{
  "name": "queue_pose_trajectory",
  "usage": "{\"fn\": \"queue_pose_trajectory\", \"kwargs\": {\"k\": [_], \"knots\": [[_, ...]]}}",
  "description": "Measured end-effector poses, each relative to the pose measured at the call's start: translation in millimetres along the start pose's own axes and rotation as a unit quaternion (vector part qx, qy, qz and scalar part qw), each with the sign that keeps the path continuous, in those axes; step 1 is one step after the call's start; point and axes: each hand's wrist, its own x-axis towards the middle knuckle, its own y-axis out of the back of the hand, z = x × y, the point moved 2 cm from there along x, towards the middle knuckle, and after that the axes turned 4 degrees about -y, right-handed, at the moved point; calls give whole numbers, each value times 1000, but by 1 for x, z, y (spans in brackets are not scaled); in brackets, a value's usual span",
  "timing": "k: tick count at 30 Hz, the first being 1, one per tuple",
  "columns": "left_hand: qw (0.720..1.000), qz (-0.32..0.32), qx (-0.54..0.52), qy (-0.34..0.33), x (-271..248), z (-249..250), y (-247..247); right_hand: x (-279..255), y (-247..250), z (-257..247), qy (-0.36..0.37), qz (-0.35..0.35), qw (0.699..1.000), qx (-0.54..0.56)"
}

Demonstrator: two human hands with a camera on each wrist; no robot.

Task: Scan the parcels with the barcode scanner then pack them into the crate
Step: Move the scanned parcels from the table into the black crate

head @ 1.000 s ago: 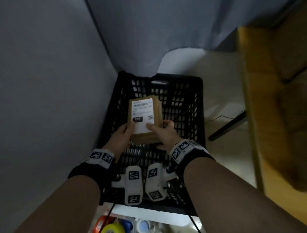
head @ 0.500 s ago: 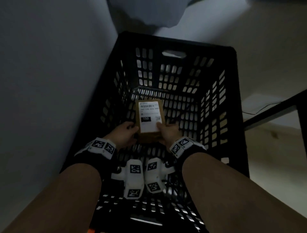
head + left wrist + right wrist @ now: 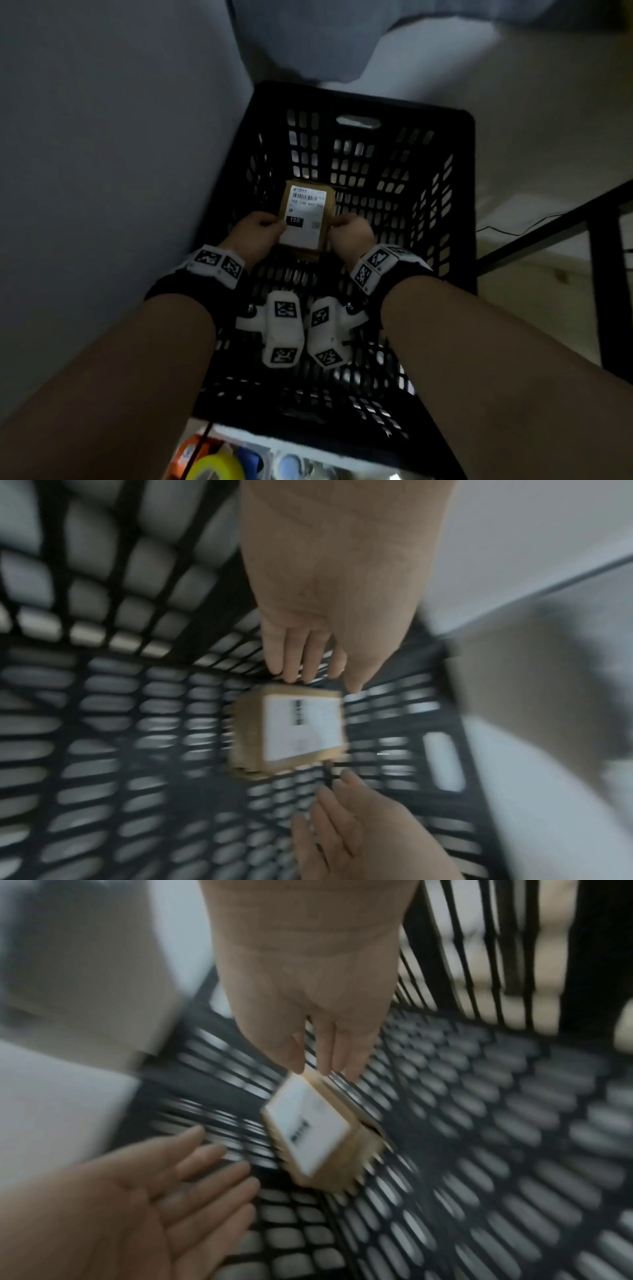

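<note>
A grey wall [image 3: 102, 171] stands just left of the black crate [image 3: 428, 192]. Inside the crate, the left hand [image 3: 255, 231] is at the parcel's left edge, its fingers [image 3: 291, 658] straight and loose, gripping nothing. The brown parcel [image 3: 305, 216] lies flat on the crate's slotted floor, white label up, between the two hands. The right hand [image 3: 349, 233] is at its right edge with its fingers [image 3: 337, 1047] also straight, their tips just beside the cardboard; blur hides whether they touch. A yellow tape roll [image 3: 215, 467] sits below the crate's near rim.

Dim head view, both wrist views motion-blurred (edges stretched, smeared)
</note>
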Motion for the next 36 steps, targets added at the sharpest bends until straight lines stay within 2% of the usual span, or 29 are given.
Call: {"fn": "queue_pose_trajectory", "kwargs": {"k": [4,12,16,20,24,26,29,32,34,36], "knots": [[999,-12,11,-42,-48,80,21,-46,49,-51,22,-12,1000,-1],[990,-21,20,-135,-168,222,36,-186,163,-130,114,65,988,76],[989,-52,6,-141,-224,269,16,-259,228,-149,180,98,974,97],[985,-92,4,-147,-269,311,-23,-318,302,-148,238,173,952,86],[977,-159,17,-144,-310,350,-74,-369,381,-134,262,271,924,62],[972,-189,26,-137,-331,366,-98,-385,418,-118,243,306,919,54],[969,-213,47,-117,-355,377,-129,-388,465,-82,128,323,938,-22],[969,-229,58,-75,-366,374,-157,-388,484,-51,27,259,965,-43],[972,-221,38,-64,-365,370,-171,-382,480,-37,-19,189,982,13],[975,-209,27,-70,-361,365,-180,-375,471,-25,-44,157,985,56]]}}
